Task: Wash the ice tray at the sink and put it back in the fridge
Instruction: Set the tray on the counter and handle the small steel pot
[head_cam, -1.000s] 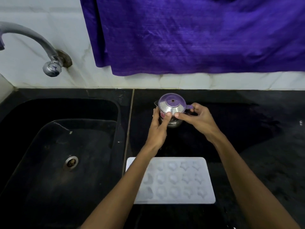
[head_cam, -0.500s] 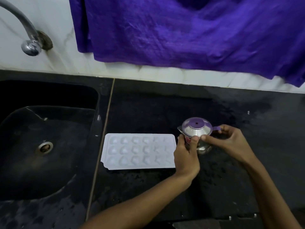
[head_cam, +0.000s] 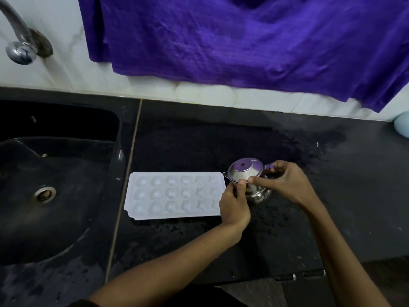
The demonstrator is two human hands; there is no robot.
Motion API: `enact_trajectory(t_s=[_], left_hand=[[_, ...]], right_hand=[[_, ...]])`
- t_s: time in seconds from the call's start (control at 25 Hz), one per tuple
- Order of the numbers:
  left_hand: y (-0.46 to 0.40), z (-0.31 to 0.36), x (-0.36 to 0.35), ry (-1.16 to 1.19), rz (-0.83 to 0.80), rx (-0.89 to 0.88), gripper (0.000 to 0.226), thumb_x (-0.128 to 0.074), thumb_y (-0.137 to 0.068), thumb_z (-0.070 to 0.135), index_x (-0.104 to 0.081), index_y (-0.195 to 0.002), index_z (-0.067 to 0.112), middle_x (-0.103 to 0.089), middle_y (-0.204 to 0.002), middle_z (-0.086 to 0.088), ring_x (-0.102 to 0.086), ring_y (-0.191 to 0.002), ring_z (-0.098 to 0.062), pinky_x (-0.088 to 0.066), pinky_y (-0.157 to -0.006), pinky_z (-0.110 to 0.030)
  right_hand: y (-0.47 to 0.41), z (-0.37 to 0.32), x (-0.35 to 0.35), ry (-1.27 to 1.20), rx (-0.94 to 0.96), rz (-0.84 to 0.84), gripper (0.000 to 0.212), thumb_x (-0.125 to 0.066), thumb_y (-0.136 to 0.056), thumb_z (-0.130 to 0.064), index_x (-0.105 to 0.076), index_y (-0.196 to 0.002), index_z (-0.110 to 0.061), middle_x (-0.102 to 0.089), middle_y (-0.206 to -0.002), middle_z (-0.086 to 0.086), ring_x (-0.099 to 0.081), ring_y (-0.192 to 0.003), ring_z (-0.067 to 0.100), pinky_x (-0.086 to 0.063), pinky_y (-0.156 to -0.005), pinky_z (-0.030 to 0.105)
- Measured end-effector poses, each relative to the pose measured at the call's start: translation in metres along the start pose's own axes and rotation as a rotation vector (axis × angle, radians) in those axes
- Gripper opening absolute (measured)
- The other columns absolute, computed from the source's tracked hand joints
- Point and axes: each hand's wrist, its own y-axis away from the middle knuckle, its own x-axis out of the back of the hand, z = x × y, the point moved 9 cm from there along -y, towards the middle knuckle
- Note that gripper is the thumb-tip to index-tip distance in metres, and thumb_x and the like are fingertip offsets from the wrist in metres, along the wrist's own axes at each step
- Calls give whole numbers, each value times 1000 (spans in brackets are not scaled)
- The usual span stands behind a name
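Tray (head_cam: 174,194) lies flat on wet counter (head_cam: 332,207) just right of sink (head_cam: 59,196), with jug (head_cam: 247,180) touching or just beside its right end. Left hand (head_cam: 234,207) pinches jug body between thumb and fingers; right hand (head_cam: 285,185) curls at handle, forefinger pressed to lid rim. Risk: wet steel may slip in that light pinch, tipping the jug onto the tray.

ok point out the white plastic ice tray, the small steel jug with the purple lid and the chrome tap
white plastic ice tray (head_cam: 174,194): head view, middle of its moulded face
small steel jug with the purple lid (head_cam: 243,168): head view, on the lid
chrome tap (head_cam: 18,53): head view, its rounded spout end
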Motion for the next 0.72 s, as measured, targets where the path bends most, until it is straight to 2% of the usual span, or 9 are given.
enact_trajectory(t_s=[0.24, 0.4, 0.52, 0.72], left_hand=[[-6, -6, 0, 29, -14, 28, 44, -34, -96, 46, -63, -109, 16, -67, -104, 1, -59, -95, -11, -43, -78, -22], [-6, -6, 3, 38, -7, 35, 42, -35, -96, 46, -63, -107, 18, -67, -102, 5, -56, -87, -1, -39, -67, -12], [-6, -7, 2, 40, -16, 39, 42, -34, -96, 46, -63, -107, 18, -66, -102, 5, -56, -88, -2, -39, -67, -11], [-6, -7, 1, 30, -18, 31, 42, -34, -96, 46, -63, -108, 18, -65, -101, 7, -55, -86, 1, -37, -66, -9]], right_hand=[[-5, -1, -2, 77, 0, 11, 59, -76, -46, -67, -65, -72, -16, -70, -70, 0, -65, -67, 17, -52, -67, 36], [-9, 0, -1, 112, -17, 23, 56, -77, -46, -67, -63, -68, -18, -67, -64, -3, -59, -58, 9, -45, -58, 27], [-10, 0, 0, 148, -19, 28, 50, -78, -48, -65, -60, -64, -21, -63, -58, -8, -52, -50, 1, -39, -53, 20], [-10, -1, 1, 171, -16, 32, 48, -79, -49, -64, -58, -62, -22, -59, -55, -11, -50, -47, -1, -37, -52, 19]])
